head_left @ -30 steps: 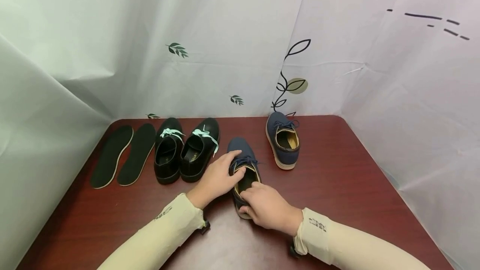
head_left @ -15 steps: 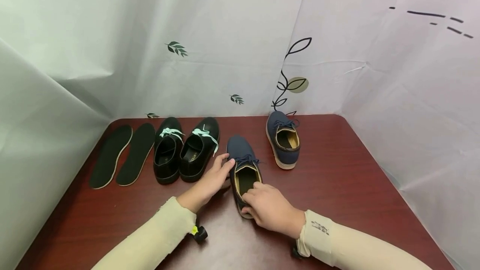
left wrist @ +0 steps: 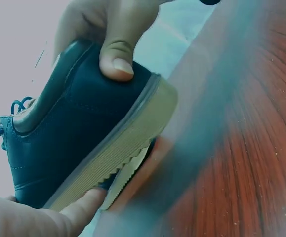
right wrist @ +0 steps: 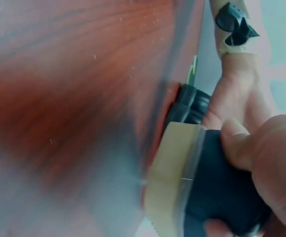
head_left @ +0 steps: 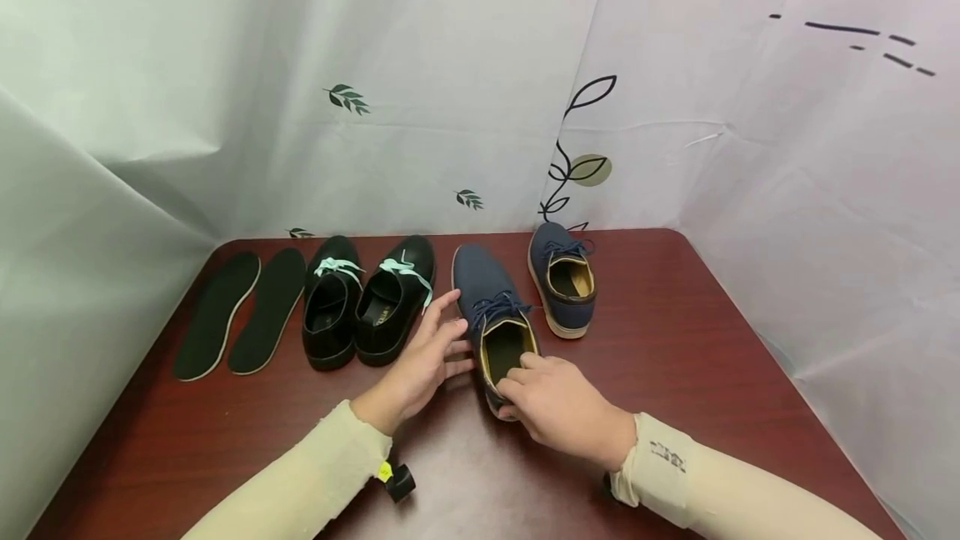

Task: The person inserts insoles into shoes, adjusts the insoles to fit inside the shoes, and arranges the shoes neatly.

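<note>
A navy lace-up shoe (head_left: 482,280) points away from me at the middle of the table, and its heel looks raised off the tabletop. My right hand (head_left: 567,407) grips the back of its collar, with the thumb on the outside of the heel (left wrist: 91,94) in the left wrist view. On the shoe's left side is my left hand (head_left: 416,367), fingers extended; a fingertip touches the sole edge (left wrist: 125,148). A dark insole (head_left: 506,350) shows inside the shoe. The matching navy shoe (head_left: 562,286) stands behind to the right, untouched.
Two black shoes with mint laces, the left one (head_left: 330,340) and right one (head_left: 390,327), stand left of my left hand. Two dark insoles, one outer (head_left: 217,315) and one inner (head_left: 268,311), lie farther left. A pale curtain (head_left: 420,107) hangs behind the red-brown table (head_left: 645,340).
My left hand has left the shoe's opening and moved to its left side. The right hand has kept its grip while the shoe has shifted forward and appears lifted.
</note>
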The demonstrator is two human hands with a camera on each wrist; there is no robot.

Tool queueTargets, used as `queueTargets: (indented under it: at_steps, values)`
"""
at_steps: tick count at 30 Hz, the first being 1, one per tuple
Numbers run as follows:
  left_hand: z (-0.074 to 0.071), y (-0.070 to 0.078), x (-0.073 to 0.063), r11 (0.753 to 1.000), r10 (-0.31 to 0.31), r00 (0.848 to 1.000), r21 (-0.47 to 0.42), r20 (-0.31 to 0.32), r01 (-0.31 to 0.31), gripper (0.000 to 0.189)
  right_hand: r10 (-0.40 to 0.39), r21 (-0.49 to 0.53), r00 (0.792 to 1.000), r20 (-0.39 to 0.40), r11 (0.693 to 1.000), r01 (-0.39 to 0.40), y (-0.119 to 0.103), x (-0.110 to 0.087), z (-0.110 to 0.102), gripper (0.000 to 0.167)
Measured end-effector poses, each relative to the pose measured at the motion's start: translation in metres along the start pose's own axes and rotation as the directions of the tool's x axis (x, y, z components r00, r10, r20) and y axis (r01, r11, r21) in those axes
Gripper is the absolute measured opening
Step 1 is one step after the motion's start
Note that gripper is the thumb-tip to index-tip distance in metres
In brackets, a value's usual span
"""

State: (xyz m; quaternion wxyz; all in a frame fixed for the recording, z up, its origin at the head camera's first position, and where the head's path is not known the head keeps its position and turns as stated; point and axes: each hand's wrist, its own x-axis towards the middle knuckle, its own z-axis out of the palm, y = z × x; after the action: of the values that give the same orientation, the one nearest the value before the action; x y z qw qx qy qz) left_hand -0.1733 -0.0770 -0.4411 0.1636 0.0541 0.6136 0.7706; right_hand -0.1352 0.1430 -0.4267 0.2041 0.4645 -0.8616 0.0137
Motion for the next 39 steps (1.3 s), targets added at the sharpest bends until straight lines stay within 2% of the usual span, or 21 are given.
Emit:
queueTargets:
  at_steps: [4, 9, 15, 21, 28, 34, 39]
  values:
    - [0.006, 0.004, -0.001, 0.999, 0.040, 0.999, 0.003, 0.002, -0.040, 0.059, 0.021, -0.015, 1.000, 0.006, 1.000, -0.021, 0.003, -0.003, -0.006, 0.024]
    - [0.013, 0.010, -0.001, 0.995, 0.093, 0.994, 0.025, 0.065, -0.094, 0.062, 0.055, -0.006, 0.998, 0.004, 0.998, -0.055, 0.006, -0.005, -0.014, 0.025]
    - [0.019, 0.019, 0.002, 0.988, 0.153, 0.981, 0.011, 0.123, -0.155, 0.063, 0.094, -0.020, 0.995, -0.010, 0.995, -0.094, 0.011, -0.009, -0.026, 0.025]
    - [0.028, 0.031, 0.008, 0.982, 0.184, 0.968, 0.017, 0.171, -0.190, 0.065, 0.115, -0.031, 0.993, -0.029, 0.993, -0.116, 0.021, -0.012, -0.036, 0.026]
    - [0.038, 0.043, 0.022, 0.973, 0.215, 0.946, 0.027, 0.242, -0.228, 0.068, 0.136, -0.023, 0.988, -0.078, 0.990, -0.138, 0.035, -0.019, -0.046, 0.024]
    - [0.051, 0.047, 0.034, 0.967, 0.242, 0.941, 0.018, 0.238, -0.253, 0.065, 0.146, -0.011, 0.980, -0.132, 0.989, -0.149, 0.046, -0.026, -0.047, 0.024]
    - [0.062, 0.047, 0.045, 0.954, 0.291, 0.932, 0.007, 0.217, -0.300, 0.061, 0.160, -0.003, 0.974, -0.159, 0.987, -0.162, 0.056, -0.029, -0.048, 0.024]
